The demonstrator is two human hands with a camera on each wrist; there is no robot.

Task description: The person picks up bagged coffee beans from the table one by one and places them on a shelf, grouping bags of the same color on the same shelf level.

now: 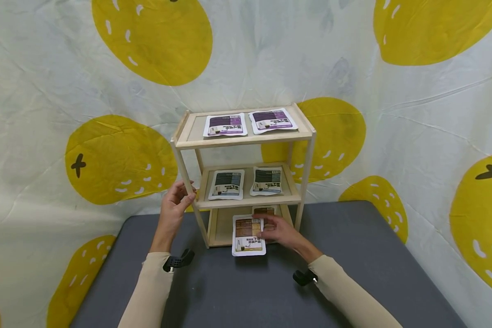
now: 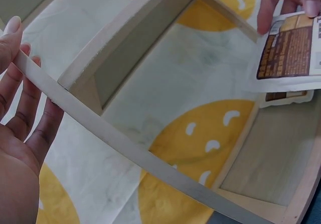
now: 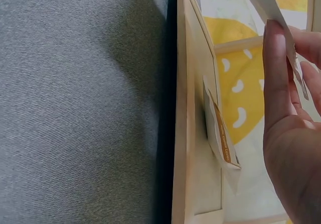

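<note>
My left hand [image 1: 174, 209] holds the left front post of a small wooden three-tier shelf [image 1: 246, 203], thumb on one side and fingers on the other. My right hand [image 1: 283, 232] pinches a white-edged pouch with a brown label [image 1: 248, 234] by its right side, in front of the bottom tier. In the right wrist view, the pouch [image 3: 268, 5] sits between thumb and fingers, off the shelf board. Behind it, a second brown-label pouch [image 3: 218, 133] lies on the bottom tier, partly hidden by the held pouch and hand in the head view.
Two purple-label pouches, a left one [image 1: 225, 125] and a right one [image 1: 272, 120], lie on the top tier. The middle tier bears two dark green-label pouches, left [image 1: 227, 184] and right [image 1: 266, 181]. The shelf stands on a dark grey table [image 1: 238, 291] before a lemon-patterned cloth [image 1: 246, 54].
</note>
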